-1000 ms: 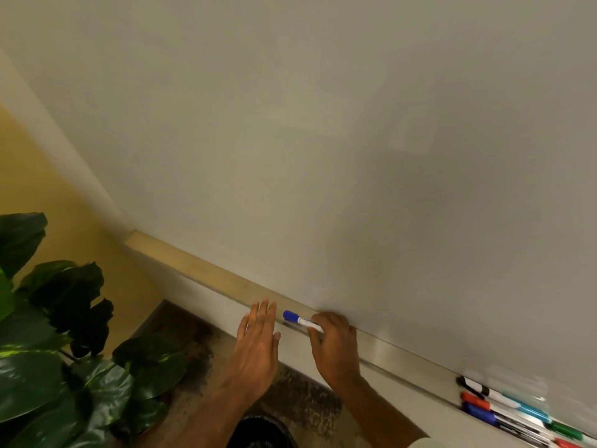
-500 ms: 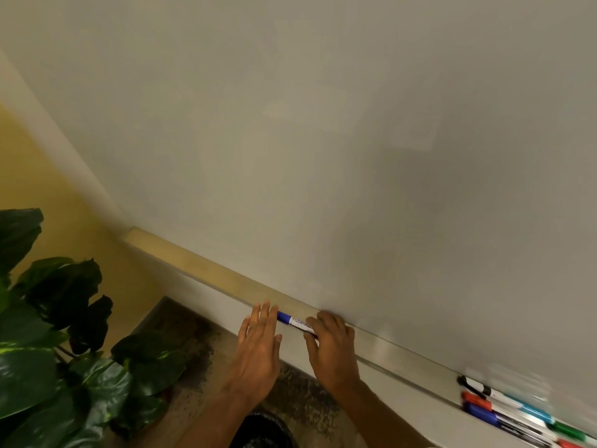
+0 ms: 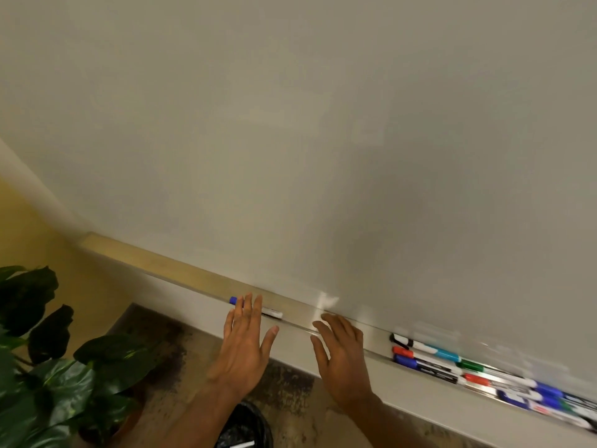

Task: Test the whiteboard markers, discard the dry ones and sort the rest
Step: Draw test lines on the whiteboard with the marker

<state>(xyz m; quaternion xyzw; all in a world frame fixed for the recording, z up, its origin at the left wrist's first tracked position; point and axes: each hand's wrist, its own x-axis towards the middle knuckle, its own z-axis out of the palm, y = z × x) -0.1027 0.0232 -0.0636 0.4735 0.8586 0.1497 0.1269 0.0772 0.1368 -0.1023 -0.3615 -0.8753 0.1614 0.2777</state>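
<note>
A blank whiteboard fills the yellow-walled room's view. A blue marker lies alone on the tray's left half, more markers at its right end. Left hand and right hand hover with fingers spread, empty, above a bin beside a plant

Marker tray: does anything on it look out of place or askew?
One blue-capped marker lies alone on the tray, apart from the marker pile at the right end. Nothing looks spilled or damaged.
</note>
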